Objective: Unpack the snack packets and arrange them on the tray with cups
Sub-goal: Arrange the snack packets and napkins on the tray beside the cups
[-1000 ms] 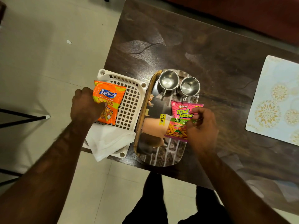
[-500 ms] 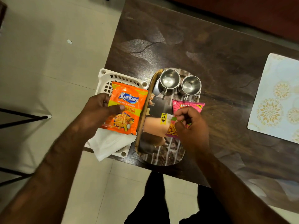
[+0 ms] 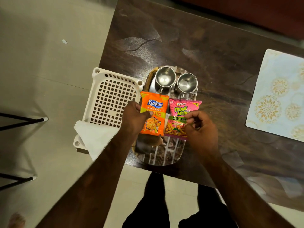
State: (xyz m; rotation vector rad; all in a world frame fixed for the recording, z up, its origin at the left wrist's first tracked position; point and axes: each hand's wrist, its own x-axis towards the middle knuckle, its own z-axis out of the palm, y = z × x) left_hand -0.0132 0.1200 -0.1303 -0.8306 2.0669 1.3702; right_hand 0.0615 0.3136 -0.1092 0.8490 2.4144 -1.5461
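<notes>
**Laying both packets flat below the cups**

The oval tray with a printed stone pattern (image 3: 164,157) lies at the near edge of the dark wooden counter (image 3: 213,55), close to its near left corner. A shiny steel cup (image 3: 165,78) and a second steel cup (image 3: 187,83) stand side by side at the tray's far end; their handles point toward the person.

The left hand (image 3: 134,118) grips the orange foil snack packet (image 3: 154,117) by its left edge, thumb over the front; the right hand (image 3: 203,129) pinches the pink foil snack packet (image 3: 179,112) at its lower right side with curled fingers. Both packets sit over the middle of the tray, side by side and almost touching; whether they rest on it or hang just above cannot be told.

To finish well, I judge each packet should go down flat, label up, tops level and clear of the handles, so that no cup is nudged; puffed foil may slide on a glossy tray, so a gentle release suits, one hand at a time.

The white perforated plastic basket (image 3: 111,102) overhangs the counter's left edge, a white folded cloth (image 3: 97,137) across its near end; a pale patterned mat (image 3: 279,96) lies toward the right edge.
</notes>
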